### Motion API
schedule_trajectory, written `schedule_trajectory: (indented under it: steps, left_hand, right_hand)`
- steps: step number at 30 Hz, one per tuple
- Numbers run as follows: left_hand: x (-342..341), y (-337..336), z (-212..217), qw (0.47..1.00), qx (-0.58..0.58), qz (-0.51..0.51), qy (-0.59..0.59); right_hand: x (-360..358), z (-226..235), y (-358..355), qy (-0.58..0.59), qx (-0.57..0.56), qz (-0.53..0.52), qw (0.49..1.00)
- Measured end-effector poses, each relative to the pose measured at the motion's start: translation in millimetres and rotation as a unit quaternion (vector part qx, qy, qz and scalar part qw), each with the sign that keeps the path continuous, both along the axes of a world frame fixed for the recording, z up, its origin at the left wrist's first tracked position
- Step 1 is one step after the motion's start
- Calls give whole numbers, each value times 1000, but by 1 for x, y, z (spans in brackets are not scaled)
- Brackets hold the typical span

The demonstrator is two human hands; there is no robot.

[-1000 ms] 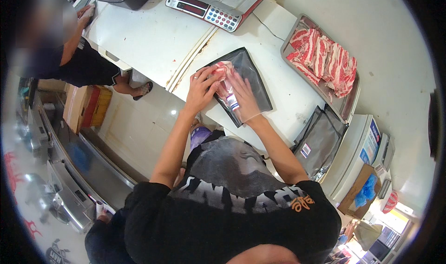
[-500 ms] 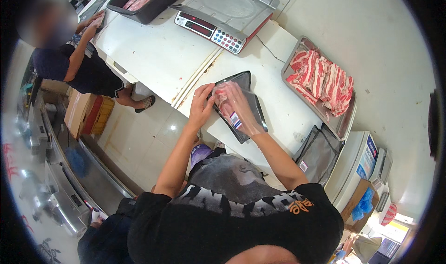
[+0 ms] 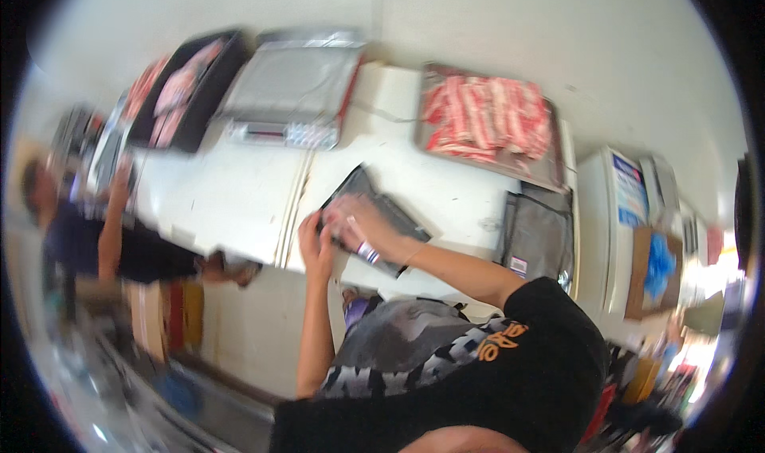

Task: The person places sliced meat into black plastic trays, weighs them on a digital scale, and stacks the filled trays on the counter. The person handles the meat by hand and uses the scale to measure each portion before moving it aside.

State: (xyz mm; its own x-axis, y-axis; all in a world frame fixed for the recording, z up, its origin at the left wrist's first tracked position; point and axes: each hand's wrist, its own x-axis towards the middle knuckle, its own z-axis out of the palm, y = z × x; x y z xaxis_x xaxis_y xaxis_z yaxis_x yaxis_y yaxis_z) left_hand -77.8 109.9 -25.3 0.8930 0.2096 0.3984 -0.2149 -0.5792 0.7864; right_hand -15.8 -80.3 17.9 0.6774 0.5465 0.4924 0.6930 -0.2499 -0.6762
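Note:
A dark-edged plastic bag (image 3: 394, 215) lies slanted on the white table in front of me, with a small white label near my right wrist. My left hand (image 3: 315, 244) is at the bag's near left edge, its thumb and fingers closed on that edge. Over the bag lies my right hand (image 3: 362, 223), fingers stretched flat and pointing left. A thin clear glove seems to cover it. Pink meat shows around its fingers, mostly hidden beneath them. Motion blurs both hands.
A metal tray (image 3: 556, 154) of red-and-white sliced meat (image 3: 486, 118) stands at the back right, above dark flat bags (image 3: 538, 234). A scale (image 3: 287, 86) and a black tub (image 3: 207, 110) with packed meat are at the back left. Another person (image 3: 107, 230) stands at the far left.
My view has turned and shifted, so the table now lies more level. Both hands remain at the bag, which appears lower and further left.

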Motion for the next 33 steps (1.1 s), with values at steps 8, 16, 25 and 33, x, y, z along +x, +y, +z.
schedule_trajectory:
  steps: [8,16,25,33]
  left_hand:
    - [0,-7,-11,997,-68,-30,28]
    - [2,-8,-7,998,-49,-26,22]
    - [-4,-5,-5,999,-20,-34,12]
    - [1,-5,-9,995,-95,-9,13]
  right_hand:
    - [-6,9,-22,46,-259,14,965]
    - [-64,-23,-124,78,35,-20,996]
    - [100,48,-360,70,16,-510,857]
    - [237,49,-452,151,-154,-593,776]
